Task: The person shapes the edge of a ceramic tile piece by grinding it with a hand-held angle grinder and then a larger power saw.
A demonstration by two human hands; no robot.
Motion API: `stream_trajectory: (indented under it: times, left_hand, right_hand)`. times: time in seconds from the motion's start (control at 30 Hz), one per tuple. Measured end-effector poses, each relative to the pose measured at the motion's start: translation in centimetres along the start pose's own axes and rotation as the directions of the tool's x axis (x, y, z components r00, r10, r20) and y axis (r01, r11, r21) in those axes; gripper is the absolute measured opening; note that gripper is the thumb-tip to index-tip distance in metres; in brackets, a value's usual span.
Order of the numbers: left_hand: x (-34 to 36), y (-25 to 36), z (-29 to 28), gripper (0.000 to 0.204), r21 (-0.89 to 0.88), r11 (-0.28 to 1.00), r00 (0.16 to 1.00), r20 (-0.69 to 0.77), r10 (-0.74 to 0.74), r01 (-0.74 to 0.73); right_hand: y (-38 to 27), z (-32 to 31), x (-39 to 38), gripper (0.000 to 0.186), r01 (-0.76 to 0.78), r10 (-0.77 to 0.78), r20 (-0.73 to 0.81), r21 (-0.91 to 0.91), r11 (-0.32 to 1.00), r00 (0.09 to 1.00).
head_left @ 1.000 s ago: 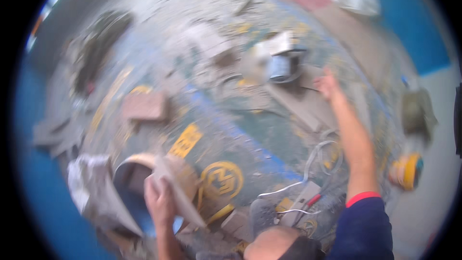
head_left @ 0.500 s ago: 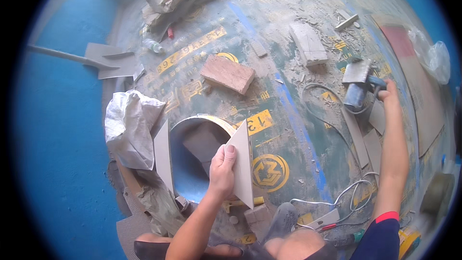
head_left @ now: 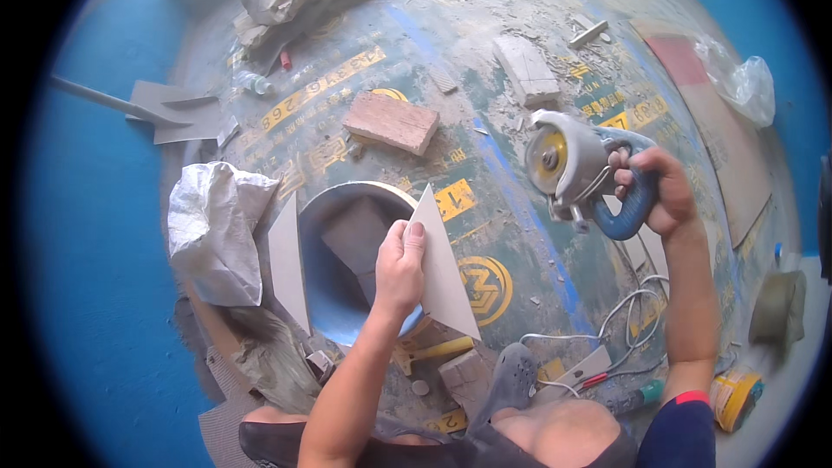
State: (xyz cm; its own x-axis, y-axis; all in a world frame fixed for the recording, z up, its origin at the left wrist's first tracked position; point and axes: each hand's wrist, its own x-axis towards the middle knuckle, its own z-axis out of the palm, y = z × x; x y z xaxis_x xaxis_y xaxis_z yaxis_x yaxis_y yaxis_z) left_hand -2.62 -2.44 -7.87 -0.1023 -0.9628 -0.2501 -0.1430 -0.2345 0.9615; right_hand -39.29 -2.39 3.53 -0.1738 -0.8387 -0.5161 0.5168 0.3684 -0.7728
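My left hand grips the edge of a pale tile piece, thumb on its near face, beside a blue bucket lying open toward me. Inside the bucket a flat tile-like piece leans. Another pale tile piece stands at the bucket's left side. Out to the right, my right hand is wrapped round the blue handle of an angle grinder. The grinder is held up off the floor, its round yellow-centred disc and grey guard turned to the left, apart from the tile.
A reddish brick and a grey block lie ahead on the dusty floor covering. White cable loops near my right knee. At left are a white sack and a shovel; a long board lies right.
My right hand has lifted the grinder and swung it nearer and to the left, turning its disc into view. My left hand keeps hold of the tile piece, now tilted differently.
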Motion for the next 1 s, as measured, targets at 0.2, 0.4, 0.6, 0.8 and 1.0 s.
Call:
stream_trajectory:
  times: [0.2, 0.4, 0.6, 0.8, 1.0]
  left_hand:
    - [0.5, 0.1, -0.4, 0.036, -0.055, 0.998, 0.997, 0.056, 0.048, -0.044]
    - [0.1, 0.7, -0.4, 0.035, -0.027, 0.998, 0.997, 0.054, 0.062, -0.06]
    - [0.0, 1.3, -0.3, 0.036, 0.117, 0.989, 0.995, 0.026, 0.092, -0.094]
    - [0.0, 1.3, -0.2, 0.036, 0.118, 0.989, 0.996, 0.009, 0.089, -0.089]
    - [0.1, 0.9, 0.0, 0.035, 0.122, 0.987, 0.995, 0.001, 0.104, -0.104]
  right_hand:
    - [4.2, 4.6, -5.1, 0.025, 0.282, -0.254, 0.145, -0.22, 0.934, 0.956]
    - [6.3, 8.6, -6.1, 0.024, 0.404, -0.36, 0.205, -0.24, 0.883, 0.91]
    - [8.5, 10.3, -4.1, 0.016, 0.417, -0.366, 0.234, -0.234, 0.878, 0.901]
    - [8.7, 11.4, -3.4, 0.02, 0.457, -0.398, 0.25, -0.256, 0.852, 0.883]
    - [8.6, 12.4, -3.1, 0.022, 0.464, -0.398, 0.25, -0.326, 0.824, 0.883]
